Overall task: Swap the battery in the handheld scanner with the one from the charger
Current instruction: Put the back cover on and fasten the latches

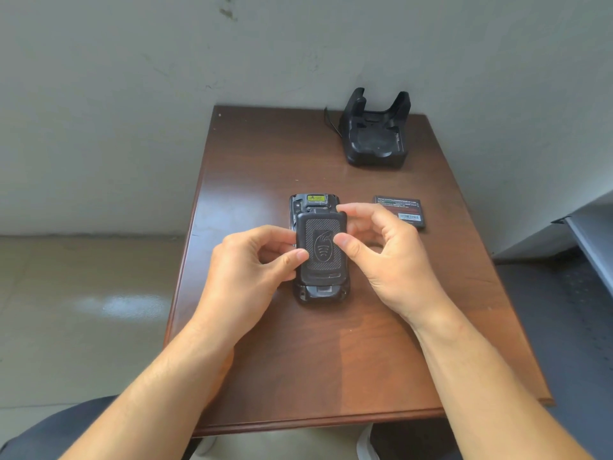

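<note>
Scanner (319, 247) lies face down mid-counter (331, 360), its back cover (321, 249) pinched by both hands. Seated crooked, the cover's latch may not catch. Left hand (252, 270) grip closed on the cover's left edge; right hand (384, 257) thumb on its face, fingers at the top corner. A loose battery (399, 212) lies just beside.

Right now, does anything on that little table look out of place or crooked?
Only the back cover: both hands hold it over the face-down scanner, shifted up so the scanner's lower end shows, not seated. A loose battery lies beside it, and the charger looks empty. Nothing spilled or broken.
</note>
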Demonstrator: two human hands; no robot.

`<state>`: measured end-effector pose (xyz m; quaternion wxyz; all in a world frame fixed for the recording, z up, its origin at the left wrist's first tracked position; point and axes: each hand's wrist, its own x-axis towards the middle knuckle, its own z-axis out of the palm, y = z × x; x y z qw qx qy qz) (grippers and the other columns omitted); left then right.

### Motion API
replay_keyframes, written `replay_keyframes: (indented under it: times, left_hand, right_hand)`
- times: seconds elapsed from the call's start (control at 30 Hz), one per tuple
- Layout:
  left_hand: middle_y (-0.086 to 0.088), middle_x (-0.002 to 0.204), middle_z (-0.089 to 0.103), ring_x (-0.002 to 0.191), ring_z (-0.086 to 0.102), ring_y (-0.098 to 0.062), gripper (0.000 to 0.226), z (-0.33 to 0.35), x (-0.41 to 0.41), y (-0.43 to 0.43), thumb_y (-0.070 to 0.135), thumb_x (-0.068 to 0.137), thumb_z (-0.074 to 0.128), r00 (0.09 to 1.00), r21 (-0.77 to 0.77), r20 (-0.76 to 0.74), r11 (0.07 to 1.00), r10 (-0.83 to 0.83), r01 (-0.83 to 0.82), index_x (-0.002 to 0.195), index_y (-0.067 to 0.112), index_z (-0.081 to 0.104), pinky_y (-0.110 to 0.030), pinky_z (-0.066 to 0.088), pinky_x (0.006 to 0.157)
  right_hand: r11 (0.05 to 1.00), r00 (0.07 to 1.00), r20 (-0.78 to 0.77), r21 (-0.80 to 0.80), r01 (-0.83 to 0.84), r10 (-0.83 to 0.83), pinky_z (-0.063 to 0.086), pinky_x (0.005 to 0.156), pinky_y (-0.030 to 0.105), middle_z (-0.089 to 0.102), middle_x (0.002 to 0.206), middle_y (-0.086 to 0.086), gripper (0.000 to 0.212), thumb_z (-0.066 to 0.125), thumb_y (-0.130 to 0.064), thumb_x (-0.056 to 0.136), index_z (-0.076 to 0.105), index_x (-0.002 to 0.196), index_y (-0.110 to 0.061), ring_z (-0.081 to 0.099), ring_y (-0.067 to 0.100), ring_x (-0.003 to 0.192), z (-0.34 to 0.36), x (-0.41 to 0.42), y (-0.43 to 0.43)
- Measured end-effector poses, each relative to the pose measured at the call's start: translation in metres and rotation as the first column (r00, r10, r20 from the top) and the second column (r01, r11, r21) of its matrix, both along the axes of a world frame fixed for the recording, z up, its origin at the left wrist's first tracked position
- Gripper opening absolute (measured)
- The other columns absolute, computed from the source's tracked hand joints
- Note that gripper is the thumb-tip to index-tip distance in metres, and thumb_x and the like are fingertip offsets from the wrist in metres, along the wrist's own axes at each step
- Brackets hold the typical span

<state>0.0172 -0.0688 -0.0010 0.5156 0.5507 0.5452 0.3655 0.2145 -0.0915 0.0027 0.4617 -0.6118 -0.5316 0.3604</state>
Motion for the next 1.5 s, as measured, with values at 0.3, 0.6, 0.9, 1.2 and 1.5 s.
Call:
replay_keyframes:
  times: [0.3, 0.6, 0.9, 1.2, 1.5]
  left_hand:
    - [0.008, 0.077, 0.076, 0.065, 0.074, -0.014, 0.02, -0.001, -0.001, -0.001, 0.019, 0.079, 0.084, 0.997, 0.028, -0.071, 1.0, 0.004, -0.002, 0.094, 0.027, 0.075, -0.047, 0.063, 0.078]
    - [0.003, 0.083, 0.072, 0.062, 0.072, -0.009, 0.033, 0.009, 0.0, -0.003, 0.015, 0.078, 0.085, 0.985, 0.096, -0.171, 0.995, 0.006, 0.011, 0.103, 0.032, 0.072, -0.032, 0.062, 0.071]
    - [0.003, 0.079, 0.07, 0.062, 0.072, -0.014, 0.027, 0.012, -0.001, 0.0, 0.015, 0.078, 0.085, 0.975, 0.114, -0.22, 0.992, -0.035, 0.061, 0.1, 0.027, 0.075, -0.019, 0.059, 0.066]
    - [0.006, 0.091, 0.061, 0.064, 0.066, -0.007, 0.031, 0.006, 0.0, 0.019, 0.026, 0.085, 0.078, 0.916, 0.314, -0.398, 0.931, -0.049, 0.186, 0.115, 0.031, 0.073, -0.003, 0.043, 0.073]
    - [0.004, 0.099, 0.058, 0.064, 0.067, -0.006, 0.013, 0.003, 0.012, 0.029, 0.027, 0.088, 0.075, 0.897, 0.425, -0.442, 0.886, 0.025, 0.185, 0.1, 0.029, 0.074, -0.032, 0.057, 0.074]
  right_hand:
    - [0.999, 0.994, 0.113, -0.033, -0.01, 0.014, 0.059, 0.083, 0.042, 0.065, 0.096, -0.001, 0.033, 0.076, -0.017, 0.089, 0.071, 0.12, -0.026, 0.067, 0.018, 0.091, -0.001, 0.0, 0.001]
    - [1.0, 0.963, 0.268, -0.023, 0.0, 0.006, 0.056, 0.077, 0.024, 0.064, 0.096, -0.007, 0.029, 0.076, -0.019, 0.087, 0.073, 0.115, -0.029, 0.065, 0.009, 0.09, 0.0, -0.002, 0.001]
    - [1.0, 0.962, 0.272, -0.029, 0.01, -0.001, 0.057, 0.076, 0.024, 0.065, 0.095, -0.004, 0.027, 0.078, -0.019, 0.086, 0.071, 0.11, -0.03, 0.065, 0.011, 0.088, 0.001, -0.002, 0.002]
    - [0.996, 0.932, 0.355, -0.076, -0.042, 0.067, 0.057, 0.083, 0.026, 0.057, 0.096, -0.011, 0.038, 0.074, -0.024, 0.089, 0.067, 0.124, -0.036, 0.065, 0.01, 0.09, 0.007, 0.0, 0.006]
    - [0.996, 0.889, 0.45, -0.07, -0.053, 0.079, 0.052, 0.08, 0.026, 0.054, 0.089, -0.009, 0.026, 0.069, -0.026, 0.09, 0.064, 0.113, -0.035, 0.063, 0.009, 0.083, 0.012, -0.003, 0.008]
